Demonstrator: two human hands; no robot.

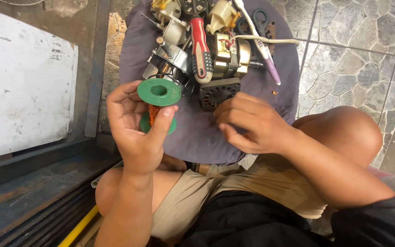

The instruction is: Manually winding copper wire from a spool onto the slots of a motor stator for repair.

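My left hand (133, 132) grips a green plastic spool (159, 92) wound with thin copper wire (153, 114), held upright with its top flange facing the camera. My right hand (252, 123) hovers just to the right of it over a round stool with a dark purple cushion (197, 137). Its fingers are pinched together near the thumb; whether a strand of wire is between them is too fine to tell. Just above the right hand lies a small black square part (219, 91).
On the cushion's far side lies a heap of small motor parts (172, 59), a red-and-black-handled screwdriver (200, 45), scissors (259, 18), a purple-tipped tool (270, 68) and a white cord (266, 40). A white panel (24, 77) and blue metal frame (33, 183) stand left. Stone tiles (357, 45) lie right.
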